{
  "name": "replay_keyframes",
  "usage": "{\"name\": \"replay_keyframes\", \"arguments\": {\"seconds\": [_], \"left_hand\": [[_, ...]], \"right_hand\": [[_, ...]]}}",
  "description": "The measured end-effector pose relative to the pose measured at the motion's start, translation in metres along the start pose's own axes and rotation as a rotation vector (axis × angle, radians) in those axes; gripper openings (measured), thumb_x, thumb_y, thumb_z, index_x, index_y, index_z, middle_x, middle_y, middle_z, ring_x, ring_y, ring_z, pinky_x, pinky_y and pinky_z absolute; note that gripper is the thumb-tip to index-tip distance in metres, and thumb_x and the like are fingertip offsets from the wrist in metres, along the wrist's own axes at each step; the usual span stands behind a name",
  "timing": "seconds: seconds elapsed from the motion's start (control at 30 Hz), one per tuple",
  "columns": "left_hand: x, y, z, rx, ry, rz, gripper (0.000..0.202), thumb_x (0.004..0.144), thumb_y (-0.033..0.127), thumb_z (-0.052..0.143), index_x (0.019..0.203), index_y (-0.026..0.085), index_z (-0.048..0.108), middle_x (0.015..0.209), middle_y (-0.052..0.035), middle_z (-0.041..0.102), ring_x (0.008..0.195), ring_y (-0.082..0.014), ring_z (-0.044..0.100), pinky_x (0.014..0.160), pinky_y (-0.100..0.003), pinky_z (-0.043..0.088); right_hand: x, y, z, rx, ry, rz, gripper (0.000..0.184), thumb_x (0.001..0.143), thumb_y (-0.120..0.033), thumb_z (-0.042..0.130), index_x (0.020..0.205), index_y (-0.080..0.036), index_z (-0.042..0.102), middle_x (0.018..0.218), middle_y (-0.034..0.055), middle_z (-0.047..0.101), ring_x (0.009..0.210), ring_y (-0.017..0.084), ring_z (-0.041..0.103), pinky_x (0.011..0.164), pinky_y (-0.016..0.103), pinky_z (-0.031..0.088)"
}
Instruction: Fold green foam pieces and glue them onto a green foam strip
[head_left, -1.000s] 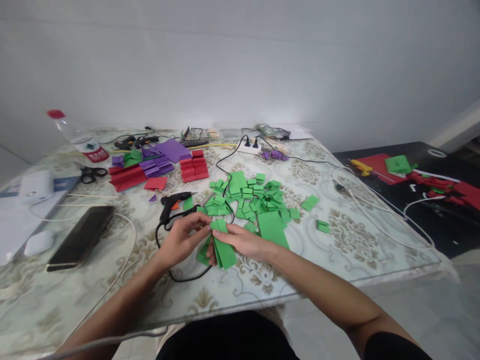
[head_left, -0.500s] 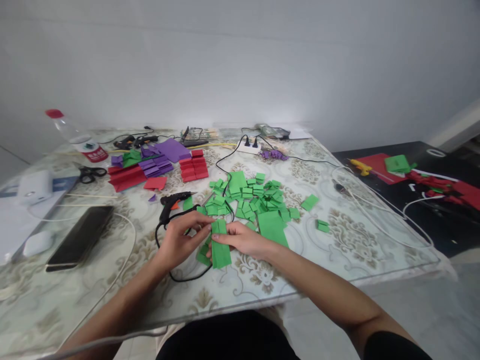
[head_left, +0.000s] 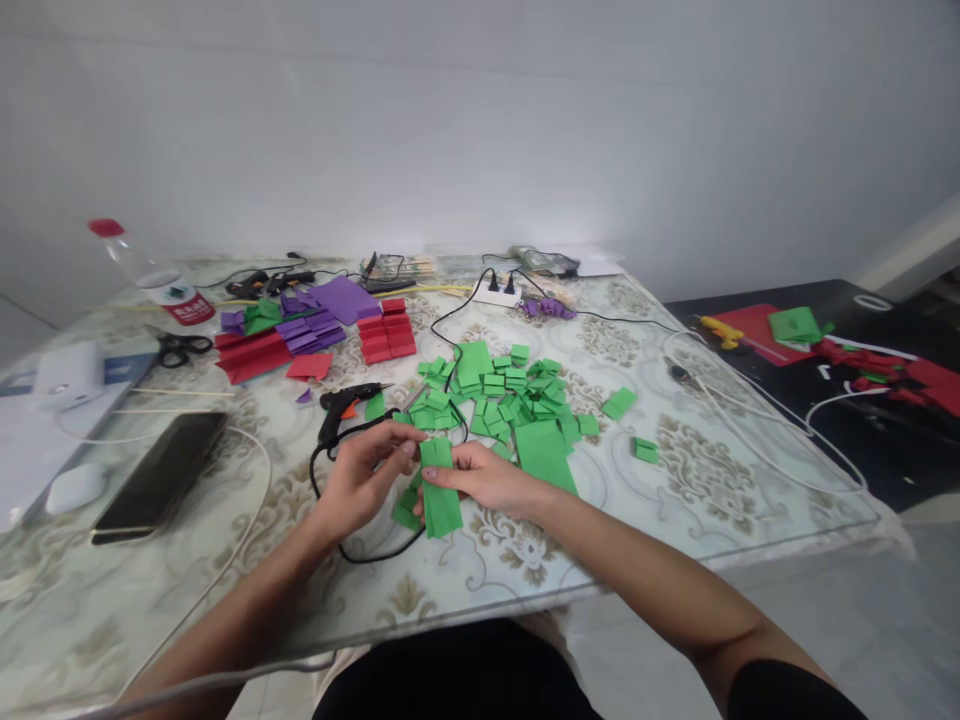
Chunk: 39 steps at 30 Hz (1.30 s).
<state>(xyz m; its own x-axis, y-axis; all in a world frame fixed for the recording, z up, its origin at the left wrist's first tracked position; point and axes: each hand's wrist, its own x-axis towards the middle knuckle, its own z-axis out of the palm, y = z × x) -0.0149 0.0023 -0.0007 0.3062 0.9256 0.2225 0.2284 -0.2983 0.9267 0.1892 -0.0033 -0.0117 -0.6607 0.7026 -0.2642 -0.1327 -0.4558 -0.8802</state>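
A folded green paper strip with lengthwise creases is held upright above the table's front. My right hand is closed on it from the right, thumb lying across its front and the other fingers behind. At the strip's upper left edge, my left hand is closed, fingers bent and thumb near the edge; its fingertips are partly hidden. Another green paper piece shows just below that hand. Beyond both hands lies a heap of small folded green paper pieces, with a larger green sheet beside it.
A black glue gun with its cord lies left of the heap. Red folded paper and purple paper lie farther back. A phone, scissors and bottle are on the left. A power strip stands at the back.
My left thumb has drawn back slightly to the left from the strip's face. The right hand keeps its hold and the strip has barely moved.
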Motion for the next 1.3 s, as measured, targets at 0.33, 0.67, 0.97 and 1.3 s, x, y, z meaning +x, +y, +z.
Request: {"name": "replay_keyframes", "arguments": {"seconds": [0.33,0.67,0.97,1.3], "left_hand": [[0.004,0.000,0.002,-0.059,-0.043,-0.106,0.030,0.092,0.045,0.068,0.084,0.016,0.067,0.068,0.0003,0.061,0.062,-0.0125,0.057,0.057,-0.022,0.047],[0.009,0.007,0.000,-0.103,0.012,-0.142,0.033,0.085,0.048,0.072,0.077,0.017,0.068,0.060,0.0008,0.061,0.054,-0.0125,0.056,0.052,-0.023,0.048],[0.009,0.006,0.000,-0.088,0.013,-0.146,0.031,0.087,0.045,0.071,0.076,0.017,0.068,0.061,0.0006,0.062,0.055,-0.0123,0.055,0.053,-0.023,0.048],[0.009,0.007,0.000,-0.085,0.013,-0.130,0.031,0.088,0.046,0.071,0.079,0.016,0.067,0.061,0.0008,0.062,0.057,-0.0133,0.058,0.056,-0.024,0.049]], "right_hand": [[0.001,0.002,0.000,-0.154,0.029,-0.050,0.055,0.073,-0.067,0.080,0.086,-0.013,0.076,0.083,0.0061,0.078,0.074,0.020,0.073,0.072,0.032,0.057],[0.000,0.003,0.000,-0.043,-0.024,0.027,0.050,0.066,-0.053,0.090,0.092,-0.013,0.077,0.086,0.0053,0.079,0.080,0.021,0.076,0.084,0.036,0.060],[0.001,0.004,0.000,-0.083,0.008,0.008,0.049,0.063,-0.054,0.091,0.085,-0.014,0.077,0.080,0.0033,0.078,0.073,0.020,0.075,0.078,0.034,0.060],[0.003,0.006,-0.001,-0.094,0.014,-0.022,0.050,0.060,-0.053,0.092,0.085,-0.013,0.075,0.080,0.0034,0.077,0.070,0.018,0.072,0.071,0.029,0.056]]}}
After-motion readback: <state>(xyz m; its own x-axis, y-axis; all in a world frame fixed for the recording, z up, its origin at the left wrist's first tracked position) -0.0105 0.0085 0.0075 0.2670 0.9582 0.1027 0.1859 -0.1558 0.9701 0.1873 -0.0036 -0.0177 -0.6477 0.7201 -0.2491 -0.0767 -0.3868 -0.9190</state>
